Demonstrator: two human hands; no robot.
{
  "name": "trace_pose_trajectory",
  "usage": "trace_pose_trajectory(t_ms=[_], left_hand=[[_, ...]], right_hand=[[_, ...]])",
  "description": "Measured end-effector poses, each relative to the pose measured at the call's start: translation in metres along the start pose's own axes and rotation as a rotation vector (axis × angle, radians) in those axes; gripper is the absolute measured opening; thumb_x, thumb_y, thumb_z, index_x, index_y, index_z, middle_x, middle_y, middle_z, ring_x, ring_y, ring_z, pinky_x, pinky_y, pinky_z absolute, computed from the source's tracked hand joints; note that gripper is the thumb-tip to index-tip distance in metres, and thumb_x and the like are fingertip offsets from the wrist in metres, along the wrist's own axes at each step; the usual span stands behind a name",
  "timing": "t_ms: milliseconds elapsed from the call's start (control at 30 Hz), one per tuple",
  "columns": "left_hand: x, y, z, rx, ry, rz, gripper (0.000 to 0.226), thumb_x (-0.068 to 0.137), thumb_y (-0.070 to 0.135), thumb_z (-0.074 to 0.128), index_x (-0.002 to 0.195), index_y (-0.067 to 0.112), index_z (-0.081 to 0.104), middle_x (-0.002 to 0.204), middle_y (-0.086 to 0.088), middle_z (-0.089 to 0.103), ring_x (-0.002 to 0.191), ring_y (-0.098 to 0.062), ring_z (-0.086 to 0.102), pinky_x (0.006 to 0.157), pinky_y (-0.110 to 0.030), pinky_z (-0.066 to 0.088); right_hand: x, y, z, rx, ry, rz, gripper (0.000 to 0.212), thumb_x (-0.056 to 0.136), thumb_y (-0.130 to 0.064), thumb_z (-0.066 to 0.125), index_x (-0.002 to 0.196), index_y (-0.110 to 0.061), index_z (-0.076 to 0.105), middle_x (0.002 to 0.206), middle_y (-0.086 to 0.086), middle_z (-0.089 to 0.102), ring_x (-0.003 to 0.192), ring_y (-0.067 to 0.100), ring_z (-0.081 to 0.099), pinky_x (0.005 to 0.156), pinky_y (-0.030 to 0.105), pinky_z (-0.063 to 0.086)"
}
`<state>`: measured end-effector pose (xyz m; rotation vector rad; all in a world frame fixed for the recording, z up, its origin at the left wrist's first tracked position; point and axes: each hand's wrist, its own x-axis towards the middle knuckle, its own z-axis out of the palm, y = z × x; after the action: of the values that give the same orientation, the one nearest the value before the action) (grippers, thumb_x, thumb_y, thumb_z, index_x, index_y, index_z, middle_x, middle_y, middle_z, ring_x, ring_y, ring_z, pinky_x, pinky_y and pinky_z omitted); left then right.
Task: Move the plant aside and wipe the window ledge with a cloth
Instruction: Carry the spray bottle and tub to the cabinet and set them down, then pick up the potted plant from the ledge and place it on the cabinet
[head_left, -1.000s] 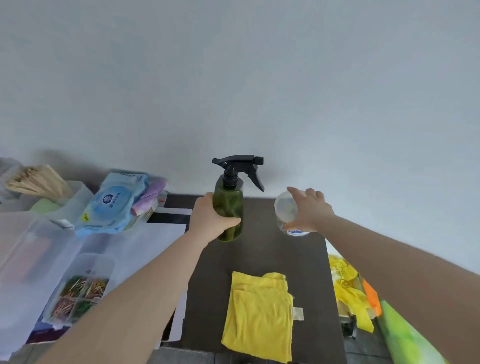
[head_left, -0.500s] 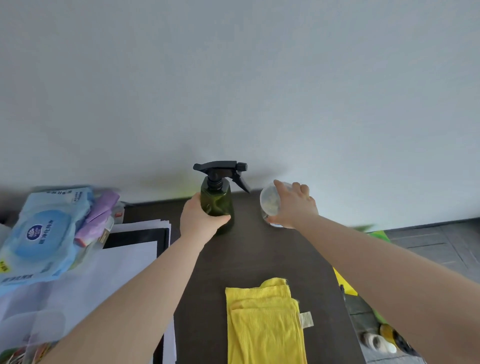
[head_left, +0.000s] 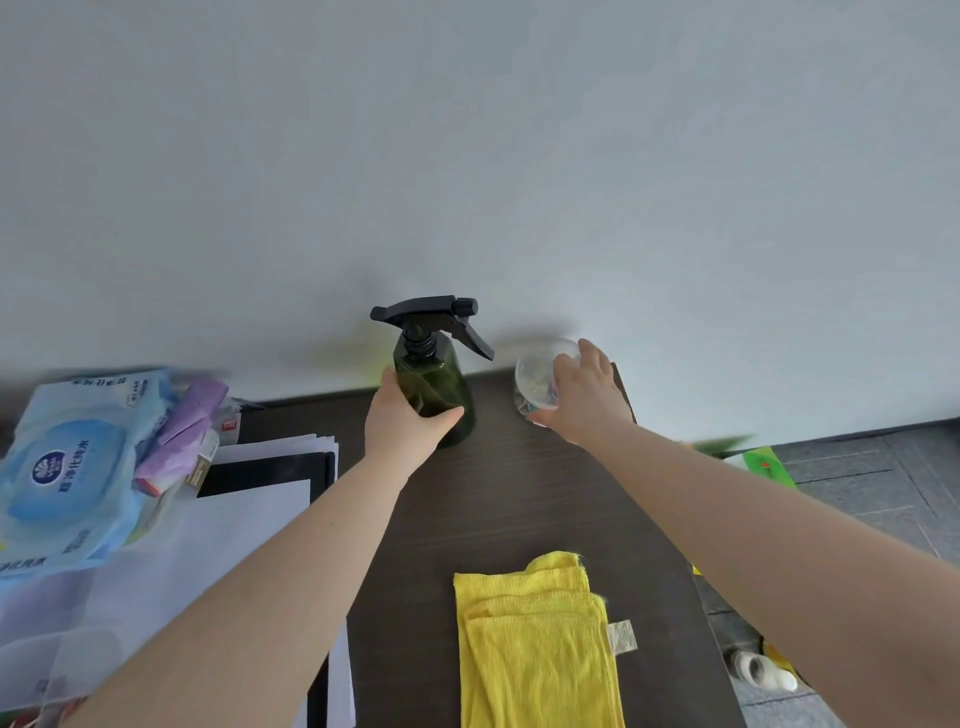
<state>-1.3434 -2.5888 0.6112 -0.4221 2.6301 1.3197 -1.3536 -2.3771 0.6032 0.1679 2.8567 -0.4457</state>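
Note:
A dark green spray bottle (head_left: 435, 382) with a black trigger head stands at the back of the dark wooden surface (head_left: 514, 499), against the white wall. My left hand (head_left: 402, 423) is wrapped around its lower body. To its right, my right hand (head_left: 582, 397) grips a small clear container (head_left: 537, 376) from the side. A folded yellow cloth (head_left: 537, 644) lies flat on the near part of the surface, untouched. No plant shows plainly in view.
To the left lie a blue pack of wet wipes (head_left: 67, 467), a purple packet (head_left: 182, 431), white papers (head_left: 244, 509) and a clear plastic sheet. On the right the surface ends; grey floor tiles (head_left: 872, 478), a green object and shoes lie below.
The view has shifted, so both hands and their objects sit nearer the back wall. Both grips are unchanged; the cloth has stayed put.

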Motion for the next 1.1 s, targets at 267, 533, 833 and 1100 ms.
trace_pose_trajectory(t_ms=[267,533,833,1100], left_hand=[[-0.018,0.011,-0.006,0.517,-0.295,-0.181,0.05,0.09,0.049,0.049,0.107,0.003,0.061,0.081,-0.006,0.06,0.086,-0.027,0.062,0.073,-0.033,0.051],[-0.072,0.078,-0.029,0.579,-0.367,-0.034,0.047,0.094,0.032,0.047,0.06,0.0,0.047,0.06,-0.02,0.035,0.053,-0.027,0.039,0.053,-0.028,0.023],[-0.161,0.188,-0.02,0.608,-0.237,0.152,0.022,0.091,0.037,0.05,0.08,0.017,0.05,0.08,-0.002,0.048,0.072,-0.02,0.045,0.067,-0.029,0.038],[-0.251,0.319,0.11,0.737,-0.277,0.368,0.025,0.09,0.038,0.05,0.085,0.015,0.058,0.087,-0.005,0.058,0.078,-0.023,0.056,0.071,-0.03,0.041]], right_hand=[[-0.02,0.008,-0.02,-0.105,-0.066,-0.034,0.041,0.088,-0.026,0.057,0.125,-0.017,0.041,0.133,0.007,0.038,0.127,0.027,0.035,0.087,0.042,0.046],[-0.053,0.016,-0.077,-0.242,-0.293,-0.044,0.04,0.085,-0.021,0.046,0.125,-0.028,0.047,0.121,-0.001,0.056,0.108,0.024,0.056,0.073,0.031,0.043],[-0.127,0.07,-0.174,-0.294,-0.221,-0.236,0.034,0.093,-0.028,0.047,0.125,-0.017,0.05,0.127,0.002,0.055,0.117,0.025,0.053,0.087,0.035,0.044],[-0.229,0.25,-0.256,-0.29,-0.089,-0.076,0.033,0.091,-0.025,0.047,0.123,-0.018,0.051,0.125,0.001,0.056,0.113,0.026,0.056,0.079,0.035,0.043]])
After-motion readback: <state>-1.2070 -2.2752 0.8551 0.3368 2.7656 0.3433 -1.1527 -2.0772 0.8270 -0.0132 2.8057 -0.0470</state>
